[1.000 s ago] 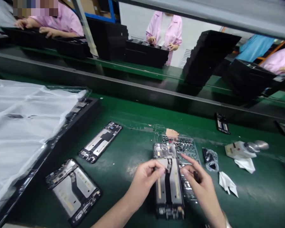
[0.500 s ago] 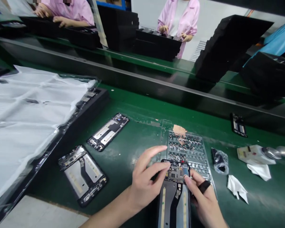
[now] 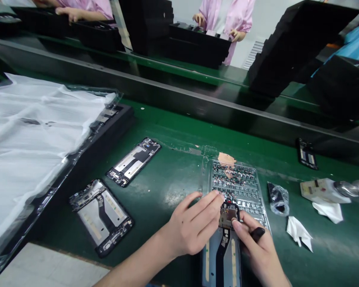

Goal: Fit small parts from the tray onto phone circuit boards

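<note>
Left grip (image 3: 193, 225) and right grip (image 3: 259, 249) meet at a small circuit board (image 3: 228, 215)

Standing by, I'd put the board at 1 o'clock from the left grip, its fingers loosely open, tips just beside it. The right grip is nearer, at the board's 5 o'clock: one finger pad (image 3: 236, 225) bears on it, the others curled around a black-handled tool (image 3: 257, 234). The board sits on the far end of a phone display frame (image 3: 221, 259), whose long axis runs 12 to 6. A clear parts tray (image 3: 237, 185) lies just past it at 12 o'clock; two more frames (image 3: 101, 217) (image 3: 134, 161) rest at 9 to 10 o'clock on the green table (image 3: 179, 167).
</note>
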{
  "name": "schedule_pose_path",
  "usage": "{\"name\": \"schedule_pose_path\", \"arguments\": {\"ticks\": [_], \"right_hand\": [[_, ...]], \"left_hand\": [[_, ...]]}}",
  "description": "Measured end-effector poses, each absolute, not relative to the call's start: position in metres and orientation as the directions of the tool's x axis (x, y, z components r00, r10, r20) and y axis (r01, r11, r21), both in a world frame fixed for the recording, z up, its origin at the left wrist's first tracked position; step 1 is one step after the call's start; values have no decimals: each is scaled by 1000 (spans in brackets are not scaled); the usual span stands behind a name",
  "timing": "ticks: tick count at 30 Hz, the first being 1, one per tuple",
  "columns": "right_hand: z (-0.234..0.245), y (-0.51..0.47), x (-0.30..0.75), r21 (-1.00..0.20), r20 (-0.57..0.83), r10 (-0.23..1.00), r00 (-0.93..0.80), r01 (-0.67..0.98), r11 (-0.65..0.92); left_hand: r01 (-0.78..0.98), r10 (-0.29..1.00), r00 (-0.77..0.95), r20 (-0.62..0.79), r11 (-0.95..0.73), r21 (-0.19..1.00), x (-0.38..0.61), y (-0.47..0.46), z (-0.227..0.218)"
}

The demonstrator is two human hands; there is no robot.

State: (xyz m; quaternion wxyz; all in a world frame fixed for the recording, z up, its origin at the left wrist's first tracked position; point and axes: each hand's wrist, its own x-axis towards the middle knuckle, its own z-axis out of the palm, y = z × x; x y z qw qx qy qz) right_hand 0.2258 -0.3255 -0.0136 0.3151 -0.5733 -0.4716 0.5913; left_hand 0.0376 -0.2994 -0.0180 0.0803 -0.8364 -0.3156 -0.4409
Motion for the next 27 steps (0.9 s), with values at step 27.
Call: {"name": "schedule_pose_path", "arguments": {"ticks": [27], "right_hand": [[-8, -308, 225, -914, -218, 968, -121, 374, -159]], "left_hand": [[-94, 849, 501, -166, 244, 965, 56, -309, -19]]}}
